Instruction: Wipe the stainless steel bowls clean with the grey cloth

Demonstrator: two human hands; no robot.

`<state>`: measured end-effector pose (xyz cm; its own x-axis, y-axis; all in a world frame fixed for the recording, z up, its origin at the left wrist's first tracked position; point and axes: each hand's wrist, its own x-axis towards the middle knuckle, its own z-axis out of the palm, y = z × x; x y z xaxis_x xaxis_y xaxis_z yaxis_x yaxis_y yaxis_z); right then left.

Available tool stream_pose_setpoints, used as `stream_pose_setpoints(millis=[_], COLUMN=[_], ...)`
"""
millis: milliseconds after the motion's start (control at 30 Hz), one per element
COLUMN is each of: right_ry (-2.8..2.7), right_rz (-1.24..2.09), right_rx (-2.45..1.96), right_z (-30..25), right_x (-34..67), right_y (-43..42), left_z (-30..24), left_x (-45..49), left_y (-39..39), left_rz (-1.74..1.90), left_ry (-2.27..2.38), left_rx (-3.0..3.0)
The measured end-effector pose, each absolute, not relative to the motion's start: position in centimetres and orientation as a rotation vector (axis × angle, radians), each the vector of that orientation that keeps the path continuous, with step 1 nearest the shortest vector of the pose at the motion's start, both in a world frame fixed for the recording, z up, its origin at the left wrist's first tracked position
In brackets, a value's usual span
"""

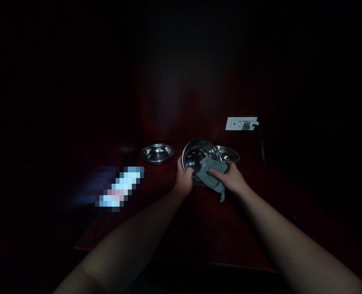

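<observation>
My left hand [184, 179] grips the left rim of a shiny metal bowl [203, 149], thumb inside and fingers behind it. The bowl is tilted with its opening toward me. In my right hand [232, 177] is a grey-green cloth [213, 173], pressed at the bowl's lower right rim and partly covering its inside. A short loop hangs from the cloth's bottom corner. Behind the bowl, to the right, a second metal dish [232, 154] shows only in part. Another shallow metal bowl [158, 153] sits upright to the left, apart from both hands.
A lit, pixelated screen [119, 190] lies at the left of the dark red table [223, 237], with a cord below it. On the back wall is a white socket plate [240, 123] with a plug in it. A dark cable [263, 151] runs down at the right. The surroundings are very dark.
</observation>
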<state>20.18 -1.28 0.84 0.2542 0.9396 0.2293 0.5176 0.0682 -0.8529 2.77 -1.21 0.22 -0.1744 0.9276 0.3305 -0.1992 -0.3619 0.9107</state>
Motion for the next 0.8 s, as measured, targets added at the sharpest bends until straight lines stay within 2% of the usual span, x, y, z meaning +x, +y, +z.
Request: stream_pose_setpoints(millis=[200, 567, 800], right_ry=[-1.423, -1.321, -1.105], right_rz=[0.628, 0.606, 0.954], right_rx=[-1.551, -1.500, -1.236], right_z=[0.3, 0.3, 0.9], right_x=[19.9, 21.3, 20.7], right_y=[-0.9, -0.1, -0.8], left_z=[0.2, 1.0, 0.9], left_x=[3.2, 3.6, 3.5], left_y=[-1.9, -2.6, -2.5], left_rz=[1.590, 1.359, 1.390], left_ry=[0.811, 0.894, 0.886], left_rx=[1.333, 1.061, 0.991])
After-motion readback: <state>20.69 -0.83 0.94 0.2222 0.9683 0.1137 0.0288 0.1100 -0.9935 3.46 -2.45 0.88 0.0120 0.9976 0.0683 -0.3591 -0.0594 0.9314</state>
